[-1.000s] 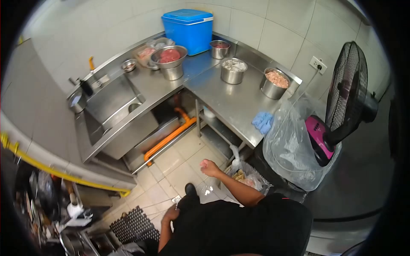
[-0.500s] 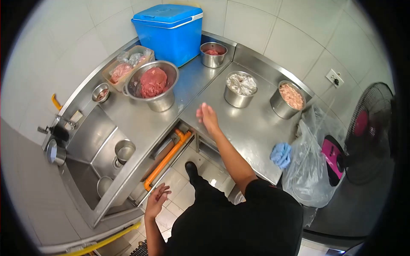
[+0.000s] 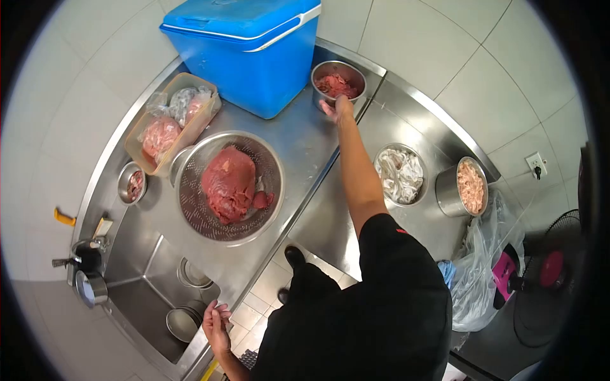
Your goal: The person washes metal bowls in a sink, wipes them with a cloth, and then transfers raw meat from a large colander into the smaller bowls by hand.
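My right hand (image 3: 340, 109) reaches to the back of the counter, right at the near rim of a small steel pot (image 3: 316, 95) with pieces of red meat (image 3: 335, 86) in it. Its thumb and fingers are apart against the pot's near side. My left hand (image 3: 217, 322) hangs over the front edge of the sink, holding nothing, its fingers loosely bent and apart. Between the hands stands a large perforated steel colander (image 3: 194, 219) holding a big lump of raw red meat (image 3: 229, 181) and a smaller piece beside it.
A blue cooler (image 3: 248, 70) stands behind the colander. Left of it are a plastic tub (image 3: 136, 143) of bagged meat and a small steel bowl (image 3: 132, 184). The sink (image 3: 136, 305) holds bowls. At right stand a pot of whitish pieces (image 3: 400, 174), a pot of pale meat (image 3: 470, 184) and a plastic bag (image 3: 473, 286).
My right hand has moved forward from over the counter's front edge to the small pot of red meat. The view has shifted closer to the colander and cooler. My left hand stays low, now beside the sink.
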